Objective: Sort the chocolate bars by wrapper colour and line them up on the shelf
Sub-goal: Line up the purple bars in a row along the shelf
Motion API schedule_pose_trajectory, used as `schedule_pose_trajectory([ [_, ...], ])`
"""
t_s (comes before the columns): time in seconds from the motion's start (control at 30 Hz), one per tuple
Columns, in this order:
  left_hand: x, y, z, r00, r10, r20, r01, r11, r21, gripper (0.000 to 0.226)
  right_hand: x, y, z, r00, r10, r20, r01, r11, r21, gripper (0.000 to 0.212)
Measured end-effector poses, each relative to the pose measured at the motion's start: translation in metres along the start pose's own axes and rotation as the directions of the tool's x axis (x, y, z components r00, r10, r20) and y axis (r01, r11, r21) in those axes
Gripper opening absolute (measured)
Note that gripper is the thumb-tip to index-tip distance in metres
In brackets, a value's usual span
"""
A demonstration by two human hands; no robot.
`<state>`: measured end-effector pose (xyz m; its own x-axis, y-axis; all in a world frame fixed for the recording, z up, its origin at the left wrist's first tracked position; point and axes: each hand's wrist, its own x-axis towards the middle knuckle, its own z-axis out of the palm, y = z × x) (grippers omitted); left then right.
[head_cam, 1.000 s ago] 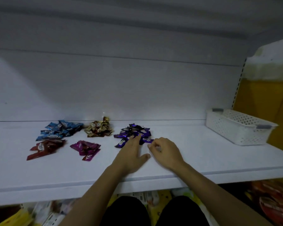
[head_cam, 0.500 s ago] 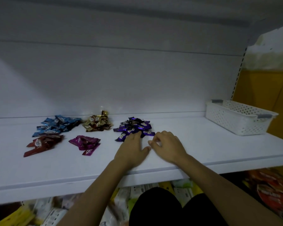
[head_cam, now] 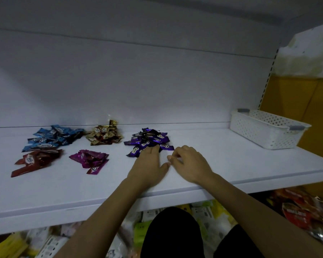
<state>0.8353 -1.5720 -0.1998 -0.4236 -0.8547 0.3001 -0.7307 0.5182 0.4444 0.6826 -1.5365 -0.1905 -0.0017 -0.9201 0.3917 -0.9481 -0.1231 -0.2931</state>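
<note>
This is looking like a shop. A white metal shelf [head_cam: 222, 175] with a plain back panel [head_cam: 157, 81] is running across the view, and a slotted upright [head_cam: 268, 79] is standing at its far right. Small piles of wrapped chocolate bars [head_cam: 52, 139] are lying on it, and packaged goods [head_cam: 304, 213] are crowding the level below.

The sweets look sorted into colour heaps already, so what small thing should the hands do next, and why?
Probably slide the front purple bar sideways to start a row: the flat left hand touches the purple pile, the right hand lies loosely curled beside it, and that pile is a heap, not a line.
</note>
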Motion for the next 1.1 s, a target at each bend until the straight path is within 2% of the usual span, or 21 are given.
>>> schedule_pose_trajectory([
  [0.07,-0.002,-0.001,0.0,0.999,0.032,-0.035,-0.031,0.999,0.035,0.07,-0.002,-0.002,0.0,1.0,-0.005,0.001,0.005,1.0,-0.012,0.033],
  [0.17,-0.001,-0.003,0.002,0.994,0.065,-0.09,-0.048,0.984,0.173,0.071,-0.004,-0.001,0.0,1.0,-0.013,0.0,0.013,1.0,-0.014,0.032],
  [0.23,0.006,-0.003,0.002,0.994,0.075,-0.078,-0.053,0.965,0.256,0.069,-0.002,0.002,0.0,1.0,-0.017,0.005,0.017,1.0,-0.003,0.027],
  [0.33,0.025,0.0,0.002,0.995,0.08,-0.06,-0.056,0.946,0.319,0.071,0.003,0.008,-0.002,1.0,0.01,0.018,-0.012,0.996,0.084,0.02],
  [0.4,0.042,0.001,0.006,0.995,0.066,-0.071,-0.037,0.934,0.354,0.081,0.009,0.015,-0.002,0.997,0.056,0.044,-0.063,0.983,0.171,0.019],
  [0.5,0.072,-0.007,0.008,0.999,-0.034,-0.024,0.04,0.929,0.369,0.107,0.025,0.031,-0.003,0.989,0.129,0.074,-0.145,0.942,0.302,0.016],
  [0.6,0.101,-0.022,0.002,0.974,-0.19,0.121,0.138,0.929,0.344,0.119,0.058,0.048,-0.007,0.982,0.179,0.066,-0.19,0.886,0.422,0.016],
  [0.67,0.114,-0.027,0.0,0.965,-0.198,0.172,0.133,0.934,0.331,0.109,0.083,0.057,-0.006,0.981,0.182,0.074,-0.195,0.872,0.448,0.015],
  [0.8,0.126,-0.033,0.0,1.0,-0.008,0.009,0.004,0.902,0.431,0.068,0.115,0.062,0.01,0.994,0.101,0.052,-0.113,0.875,0.471,0.014],
  [0.93,0.133,-0.039,-0.01,0.997,0.079,-0.019,-0.064,0.914,0.401,0.053,0.119,0.068,0.026,0.998,-0.044,-0.033,0.055,0.869,0.491,0.015],
  [1.03,0.146,-0.036,-0.023,0.994,0.091,-0.067,-0.063,0.936,0.346,0.043,0.121,0.077,0.025,0.996,-0.032,-0.084,0.074,0.821,0.566,0.016],
  [1.1,0.152,-0.034,-0.028,0.992,0.113,-0.06,-0.08,0.913,0.4,0.041,0.116,0.078,0.027,0.998,-0.042,-0.051,0.064,0.82,0.569,0.014],
])
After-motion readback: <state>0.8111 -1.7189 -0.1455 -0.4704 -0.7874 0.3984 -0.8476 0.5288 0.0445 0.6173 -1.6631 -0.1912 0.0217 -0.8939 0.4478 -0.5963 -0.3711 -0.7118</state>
